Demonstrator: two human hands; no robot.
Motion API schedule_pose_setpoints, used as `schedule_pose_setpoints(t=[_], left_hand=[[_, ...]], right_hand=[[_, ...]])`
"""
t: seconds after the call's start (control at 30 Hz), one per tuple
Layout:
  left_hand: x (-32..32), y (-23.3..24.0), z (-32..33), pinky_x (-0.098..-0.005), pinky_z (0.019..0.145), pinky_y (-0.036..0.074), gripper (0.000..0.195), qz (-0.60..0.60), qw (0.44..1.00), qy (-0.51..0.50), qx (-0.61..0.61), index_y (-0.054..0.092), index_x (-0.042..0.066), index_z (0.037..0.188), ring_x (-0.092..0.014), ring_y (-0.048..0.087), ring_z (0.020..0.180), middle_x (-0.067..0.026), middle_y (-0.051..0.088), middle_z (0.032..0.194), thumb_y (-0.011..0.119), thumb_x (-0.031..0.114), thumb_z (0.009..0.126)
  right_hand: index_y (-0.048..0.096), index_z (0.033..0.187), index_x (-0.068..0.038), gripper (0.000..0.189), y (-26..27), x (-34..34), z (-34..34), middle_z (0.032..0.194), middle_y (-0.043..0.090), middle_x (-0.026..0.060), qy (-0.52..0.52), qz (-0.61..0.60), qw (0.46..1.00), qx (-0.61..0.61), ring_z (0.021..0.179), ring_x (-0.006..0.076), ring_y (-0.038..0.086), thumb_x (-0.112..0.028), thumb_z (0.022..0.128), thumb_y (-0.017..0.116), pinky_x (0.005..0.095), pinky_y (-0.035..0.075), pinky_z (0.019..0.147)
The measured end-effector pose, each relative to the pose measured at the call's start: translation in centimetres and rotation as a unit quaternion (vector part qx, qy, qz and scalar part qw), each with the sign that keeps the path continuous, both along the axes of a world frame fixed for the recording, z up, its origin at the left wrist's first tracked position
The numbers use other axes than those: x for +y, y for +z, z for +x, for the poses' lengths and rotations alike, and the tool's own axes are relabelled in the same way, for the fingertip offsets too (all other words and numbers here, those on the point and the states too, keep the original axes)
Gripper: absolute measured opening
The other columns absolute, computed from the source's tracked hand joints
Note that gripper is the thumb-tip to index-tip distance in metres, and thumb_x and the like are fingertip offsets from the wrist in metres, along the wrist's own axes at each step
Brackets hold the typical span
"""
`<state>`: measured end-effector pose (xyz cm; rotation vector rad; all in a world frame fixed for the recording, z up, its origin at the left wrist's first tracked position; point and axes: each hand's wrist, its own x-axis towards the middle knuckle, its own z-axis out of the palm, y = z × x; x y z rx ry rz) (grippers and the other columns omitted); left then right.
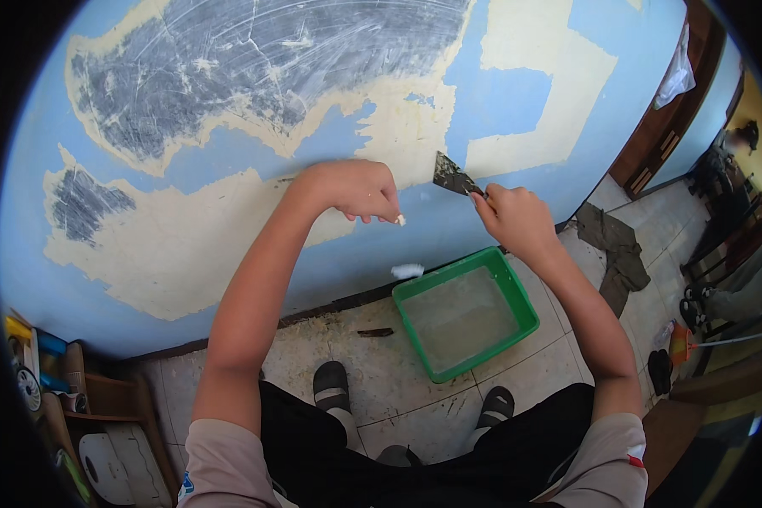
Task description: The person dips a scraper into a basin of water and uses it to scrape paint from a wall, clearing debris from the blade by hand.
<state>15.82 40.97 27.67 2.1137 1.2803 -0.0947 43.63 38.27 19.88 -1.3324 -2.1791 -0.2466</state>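
My right hand [522, 217] grips the handle of a putty knife [452, 174]. Its dark, paste-smeared blade points up and left near the wall. To the left, my left hand [359, 189] is bent down at the wrist, fingers curled. A small off-white crumb [400, 220] shows at its fingertips. Both hands are in front of a blue painted wall [508, 101] with cream patches [184, 254] and a scratched dark grey area [260, 57]. Below them a green plastic tub [437, 376] holds cloudy liquid [463, 317].
A blurred white object [407, 271] shows just above the tub's back left corner. A dark strip [375, 332] and crumbs lie on the tiled floor [413, 406]. A wooden shelf unit [111, 400] stands left. A crumpled cloth [616, 247] lies right, with a seated person [736, 279] beyond.
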Motion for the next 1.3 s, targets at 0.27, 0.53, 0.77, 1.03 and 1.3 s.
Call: schedule_pose_setpoints(t=[0.27, 0.53, 0.77, 1.03, 1.3], left_hand=[[0.2, -0.9, 0.8, -0.0328, 0.078, 0.057, 0.046, -0.003, 0.990, 0.015, -0.143, 0.065, 0.001, 0.123, -0.020, 0.068, 0.098, -0.0105, 0.070, 0.110, 0.063, 0.036, 0.094], [0.1, -3.8, 5.5, -0.0356, 0.087, 0.056, 0.041, -0.027, 0.808, 0.202, -0.553, 0.063, -0.001, 0.117, -0.020, 0.067, 0.100, -0.0136, 0.068, 0.113, 0.058, 0.035, 0.099], [0.9, -5.7, 7.5, -0.0310, 0.074, 0.054, 0.042, 0.036, 0.744, 0.192, -0.639, 0.066, -0.003, 0.108, -0.018, 0.069, 0.084, -0.0143, 0.071, 0.093, 0.050, 0.035, 0.103], [1.0, -6.6, 6.7, -0.0267, 0.053, 0.052, 0.038, 0.079, 0.742, 0.193, -0.637, 0.066, -0.005, 0.102, -0.015, 0.068, 0.068, -0.0117, 0.071, 0.083, 0.050, 0.029, 0.103], [0.9, -6.0, 6.8, -0.0272, 0.049, 0.051, 0.036, 0.129, 0.742, 0.193, -0.629, 0.067, -0.005, 0.100, -0.015, 0.070, 0.067, -0.0115, 0.072, 0.083, 0.050, 0.026, 0.103]], right_hand=[[0.049, 0.070, -0.005, 0.046, 2.1, -0.2, -1.2, 0.053, 0.045, 0.0006, 0.068, -0.262, 0.891, 0.365, 0.041, 0.0110, 0.036, -0.038, 0.101, 0.057, 0.0320, 0.030, 0.039], [0.045, 0.074, -0.012, 0.041, 0.6, 0.0, -6.4, 0.053, 0.040, -0.0042, 0.150, -0.364, 0.738, 0.548, 0.037, 0.0036, 0.028, -0.039, 0.103, 0.051, 0.0234, 0.021, 0.034], [0.044, 0.077, -0.011, 0.041, -0.1, 0.2, -8.6, 0.051, 0.037, -0.0009, 0.164, -0.374, 0.718, 0.564, 0.037, 0.0071, 0.027, -0.041, 0.105, 0.044, 0.0246, 0.020, 0.034], [0.043, 0.074, -0.012, 0.043, -0.4, -0.1, -9.5, 0.053, 0.039, -0.0019, 0.181, -0.388, 0.685, 0.590, 0.036, 0.0057, 0.027, -0.043, 0.104, 0.047, 0.0243, 0.020, 0.033], [0.043, 0.075, -0.012, 0.043, 0.0, -0.3, -9.9, 0.050, 0.036, -0.0016, 0.184, -0.404, 0.666, 0.599, 0.034, 0.0068, 0.025, -0.043, 0.104, 0.044, 0.0256, 0.019, 0.032]])
